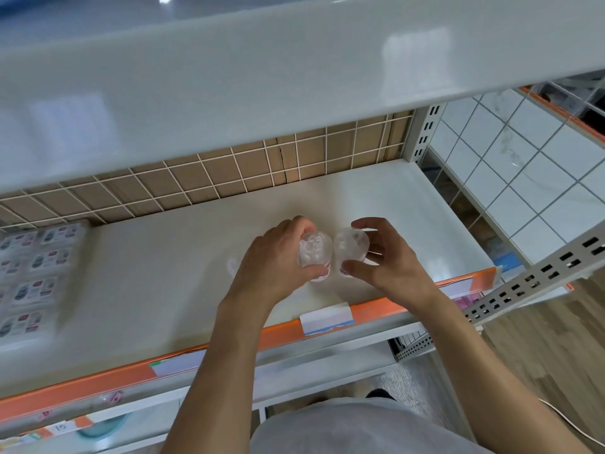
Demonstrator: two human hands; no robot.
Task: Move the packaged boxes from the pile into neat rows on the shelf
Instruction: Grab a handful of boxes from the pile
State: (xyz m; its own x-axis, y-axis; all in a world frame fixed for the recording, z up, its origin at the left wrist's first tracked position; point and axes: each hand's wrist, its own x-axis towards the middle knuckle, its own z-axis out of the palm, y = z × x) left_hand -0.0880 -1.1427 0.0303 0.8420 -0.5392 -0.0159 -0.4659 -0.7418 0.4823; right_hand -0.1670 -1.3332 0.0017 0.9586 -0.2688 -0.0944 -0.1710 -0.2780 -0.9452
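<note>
Both hands reach over the orange front edge (406,298) of the white shelf (163,290), each with one clear plastic package. The left hand (271,270) wraps the left package (315,253) from the side, its fingers (299,226) curled over the far top and the thumb pressed low near a red-printed label. The right hand (383,267) holds the right package (351,249) the same way, mirrored: fingers clamped round the far side, thumb across the near bottom. The two packages meet, or nearly meet, in the middle; the blur makes it hard to say which. Holding them by the outer sides leaves the inner faces free, which probably lets the person push them together and square them up as a pair.

They sit near the front of the shelf, right of centre, with bare board behind them up to the wire grid back panel (229,168). That likely marks the start of a new row here. Far off to the left, well apart, a block of flat labelled packs (32,273) already lies in tidy rows. A white price tag (327,317) hangs on the edge strip just below the hands.

No pile is in view. Whether the packages rest on the board or hover just above it cannot be told.
</note>
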